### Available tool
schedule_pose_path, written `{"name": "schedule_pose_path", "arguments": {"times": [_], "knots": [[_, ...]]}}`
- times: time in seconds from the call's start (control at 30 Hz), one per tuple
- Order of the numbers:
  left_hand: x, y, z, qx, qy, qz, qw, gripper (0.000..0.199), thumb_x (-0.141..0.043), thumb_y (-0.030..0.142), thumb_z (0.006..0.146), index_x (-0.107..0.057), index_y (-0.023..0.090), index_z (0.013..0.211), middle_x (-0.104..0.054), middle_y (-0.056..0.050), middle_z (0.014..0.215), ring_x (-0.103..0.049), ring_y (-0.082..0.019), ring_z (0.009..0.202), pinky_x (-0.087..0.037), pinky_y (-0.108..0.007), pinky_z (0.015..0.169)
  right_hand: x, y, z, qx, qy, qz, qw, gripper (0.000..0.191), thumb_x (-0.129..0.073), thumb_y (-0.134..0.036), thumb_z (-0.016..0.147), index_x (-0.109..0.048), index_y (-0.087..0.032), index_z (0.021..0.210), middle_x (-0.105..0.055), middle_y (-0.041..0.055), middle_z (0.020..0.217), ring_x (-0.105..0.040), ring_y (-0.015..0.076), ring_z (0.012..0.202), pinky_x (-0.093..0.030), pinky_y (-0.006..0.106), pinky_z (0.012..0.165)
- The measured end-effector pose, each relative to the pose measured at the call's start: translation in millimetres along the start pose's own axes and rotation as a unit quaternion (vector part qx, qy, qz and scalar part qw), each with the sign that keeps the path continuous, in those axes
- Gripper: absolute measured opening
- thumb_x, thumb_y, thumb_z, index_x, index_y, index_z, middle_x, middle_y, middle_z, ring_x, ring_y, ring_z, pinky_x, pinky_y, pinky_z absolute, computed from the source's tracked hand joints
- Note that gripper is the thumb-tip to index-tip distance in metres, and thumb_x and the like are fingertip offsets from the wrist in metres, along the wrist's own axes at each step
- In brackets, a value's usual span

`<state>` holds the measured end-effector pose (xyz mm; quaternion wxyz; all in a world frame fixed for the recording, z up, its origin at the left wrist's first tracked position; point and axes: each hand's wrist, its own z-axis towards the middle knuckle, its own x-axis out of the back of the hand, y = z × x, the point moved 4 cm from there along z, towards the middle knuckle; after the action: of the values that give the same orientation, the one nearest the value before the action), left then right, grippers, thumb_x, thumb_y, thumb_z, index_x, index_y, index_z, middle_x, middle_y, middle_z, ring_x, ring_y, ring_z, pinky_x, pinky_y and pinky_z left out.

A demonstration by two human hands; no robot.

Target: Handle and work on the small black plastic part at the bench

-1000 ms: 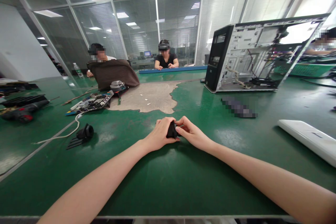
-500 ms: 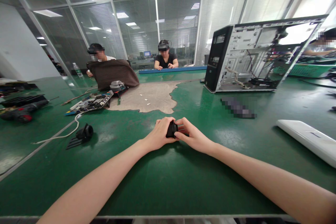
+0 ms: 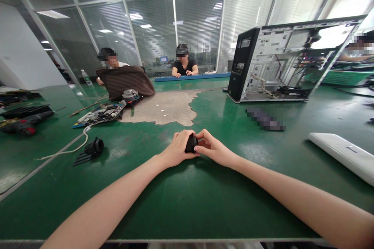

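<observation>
A small black plastic part [image 3: 191,144] is between my hands, just above or on the green tabletop [image 3: 187,198]. My left hand [image 3: 179,144] is closed around its left side, the thumb along the near edge. From the other side, my right hand [image 3: 212,148] pinches the part's right end with thumb and fingers. Much of the part is covered by my fingers, so I cannot make out its exact kind. To the left lies another black plastic piece [image 3: 95,146] with a round ring and thin prongs.
An open computer case [image 3: 248,70] stands at the right rear. A white flat device [image 3: 344,155] lies near the right edge. Left are a circuit board [image 3: 101,114], a white cable [image 3: 84,140] and a power drill [image 3: 29,124]. Two people sit across the table, another far right.
My right hand has shifted very slightly against the black part. My left hand and the things on the table stay where they were.
</observation>
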<state>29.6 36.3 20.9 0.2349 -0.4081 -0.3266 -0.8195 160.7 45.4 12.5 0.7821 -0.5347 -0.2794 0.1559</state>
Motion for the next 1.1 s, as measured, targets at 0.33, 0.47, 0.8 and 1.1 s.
{"name": "schedule_pose_path", "arguments": {"times": [0.33, 0.47, 0.8, 1.1], "knots": [[0.8, 0.7, 0.3, 0.003, 0.001, -0.004, 1.000, 0.056, -0.064, 0.040, 0.067, -0.034, 0.021, 0.111, -0.049, -0.005, 0.104, -0.047, -0.022, 0.097, -0.032, -0.037, 0.085, -0.1, -5.3, 0.3, 0.003, 0.025, -0.001, 1.000, 0.019, -0.050, -0.031, 0.080, -0.041, -0.020, 0.091, -0.053, -0.0003, 0.083, -0.055, 0.0110, 0.073, -0.046, 0.026, 0.066], [2.0, 1.7, 0.3, 0.011, -0.005, -0.007, 1.000, 0.056, -0.064, 0.040, 0.067, -0.034, 0.022, 0.111, -0.049, -0.005, 0.104, -0.047, -0.022, 0.096, -0.032, -0.037, 0.085, 1.0, -3.5, 1.5, -0.020, 0.026, 0.001, 0.999, 0.022, -0.051, -0.031, 0.079, -0.042, -0.019, 0.094, -0.053, 0.0017, 0.089, -0.056, 0.0123, 0.076, -0.047, 0.029, 0.069], [0.3, -0.2, -0.3, 0.002, -0.001, 0.002, 1.000, 0.055, -0.063, 0.037, 0.068, -0.033, 0.020, 0.111, -0.048, -0.006, 0.107, -0.046, -0.022, 0.100, -0.032, -0.037, 0.086, -0.4, -3.5, -3.7, -0.001, -0.008, 0.027, 1.000, 0.024, -0.054, -0.032, 0.077, -0.039, -0.021, 0.092, -0.055, -0.0002, 0.083, -0.057, 0.0125, 0.077, -0.046, 0.028, 0.069], [1.8, 2.2, 0.7, 0.012, -0.005, -0.012, 1.000, 0.055, -0.065, 0.038, 0.067, -0.035, 0.022, 0.110, -0.049, -0.005, 0.104, -0.047, -0.022, 0.097, -0.032, -0.037, 0.086, 0.8, -4.2, -0.6, -0.020, 0.000, 0.020, 1.000, 0.025, -0.053, -0.031, 0.078, -0.040, -0.019, 0.097, -0.055, 0.0020, 0.088, -0.057, 0.0123, 0.076, -0.046, 0.028, 0.069]]}}
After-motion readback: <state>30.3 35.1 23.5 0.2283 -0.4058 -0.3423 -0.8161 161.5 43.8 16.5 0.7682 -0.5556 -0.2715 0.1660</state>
